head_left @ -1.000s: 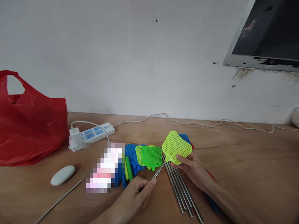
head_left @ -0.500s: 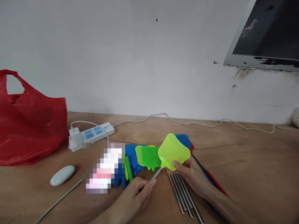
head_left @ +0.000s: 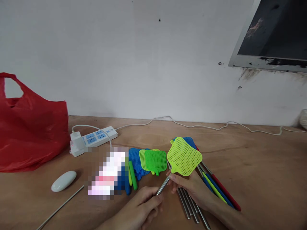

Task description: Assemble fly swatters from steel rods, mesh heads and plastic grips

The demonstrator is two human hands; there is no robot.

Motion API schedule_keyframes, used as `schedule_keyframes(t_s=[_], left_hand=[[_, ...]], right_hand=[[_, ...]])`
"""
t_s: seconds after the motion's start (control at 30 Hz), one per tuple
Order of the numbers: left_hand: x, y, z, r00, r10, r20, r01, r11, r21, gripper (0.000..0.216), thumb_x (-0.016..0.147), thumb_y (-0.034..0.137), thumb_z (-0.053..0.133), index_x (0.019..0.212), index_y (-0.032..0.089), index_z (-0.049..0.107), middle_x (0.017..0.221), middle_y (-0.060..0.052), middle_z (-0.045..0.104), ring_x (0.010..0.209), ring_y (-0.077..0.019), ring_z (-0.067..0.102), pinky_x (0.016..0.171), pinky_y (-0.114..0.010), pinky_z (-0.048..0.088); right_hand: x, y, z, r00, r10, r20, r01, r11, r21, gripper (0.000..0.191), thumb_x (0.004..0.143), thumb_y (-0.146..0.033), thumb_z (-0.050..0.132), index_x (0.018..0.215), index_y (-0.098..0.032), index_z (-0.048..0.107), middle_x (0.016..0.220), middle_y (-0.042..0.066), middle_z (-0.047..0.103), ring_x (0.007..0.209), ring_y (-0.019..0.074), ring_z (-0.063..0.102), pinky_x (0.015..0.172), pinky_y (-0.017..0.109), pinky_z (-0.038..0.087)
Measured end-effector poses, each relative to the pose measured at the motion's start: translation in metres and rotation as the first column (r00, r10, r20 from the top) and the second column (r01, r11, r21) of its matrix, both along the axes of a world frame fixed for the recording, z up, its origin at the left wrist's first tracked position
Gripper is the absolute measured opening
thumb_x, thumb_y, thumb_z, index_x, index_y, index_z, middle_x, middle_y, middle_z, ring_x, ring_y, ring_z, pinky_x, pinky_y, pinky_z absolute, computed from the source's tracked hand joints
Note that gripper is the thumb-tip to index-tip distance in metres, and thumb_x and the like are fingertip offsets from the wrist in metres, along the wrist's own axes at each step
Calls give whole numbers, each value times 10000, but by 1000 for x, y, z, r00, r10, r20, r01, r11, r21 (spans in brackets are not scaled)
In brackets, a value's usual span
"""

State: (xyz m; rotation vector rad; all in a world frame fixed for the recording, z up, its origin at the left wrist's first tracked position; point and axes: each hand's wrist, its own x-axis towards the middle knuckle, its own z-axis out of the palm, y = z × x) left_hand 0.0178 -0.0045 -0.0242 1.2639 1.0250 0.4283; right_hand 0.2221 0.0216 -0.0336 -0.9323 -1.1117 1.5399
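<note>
A yellow-green fly swatter head (head_left: 184, 156) with a metal rod (head_left: 163, 185) at its neck is held up between my two hands. My left hand (head_left: 144, 206) is closed around the lower rod. Thumb and fingers of my right hand (head_left: 198, 190) pinch the swatter near its neck, with the palm behind the head. Left of it lie loose mesh heads, a green head (head_left: 155, 160) overlapping a yellow one and a blue head (head_left: 134, 156). Beside these are coloured handle grips (head_left: 133, 175). Under my right hand lie several bare metal rods (head_left: 188, 204).
Swatters with coloured handles (head_left: 224, 193) lie to the right, partly behind my right arm. On the left are a red plastic bag (head_left: 35, 131), a white power strip (head_left: 100, 136), a white oval object (head_left: 64, 181) and a blurred bright screen (head_left: 107, 175). A cable runs along the wall.
The yellow-green swatter has shifted slightly right. My right hand has slid from the side of the head down to its neck, and my left hand has moved a little right and down.
</note>
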Motion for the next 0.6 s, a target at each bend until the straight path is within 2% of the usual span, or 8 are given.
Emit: schedule_keyframes(t_s=[0.13,0.3,0.47,0.6], left_hand=[[1,-1,-1,998,-57,-1,57,998,31,611,795,814,469,786,205,516,543,90,391,432,-77,338,387,-191,276],[0,1,-1,996,-87,-17,88,991,101,656,786,872,391,745,220,443,554,90,365,433,-77,295,373,-196,243],[0,1,-2,995,-90,-44,95,986,140,669,794,882,361,687,223,404,561,75,375,446,-80,305,371,-201,235],[0,2,-4,995,-98,-14,99,983,155,658,802,871,381,692,222,406,557,76,375,447,-79,309,364,-191,238]], right_hand=[[-4,-2,-4,997,-70,-19,70,997,-24,298,656,-415,887,764,-180,739,687,10,677,525,124,592,508,263,536],[-6,-2,-2,990,-141,-33,140,990,-9,343,600,-439,909,720,-178,721,615,5,630,537,146,578,420,251,518],[2,3,5,949,-307,-69,309,951,12,366,572,-444,921,713,-182,709,618,-7,608,521,118,520,420,245,520],[6,7,12,937,-337,-87,340,940,22,396,554,-461,925,717,-183,694,630,-15,590,519,109,501,416,235,505]])
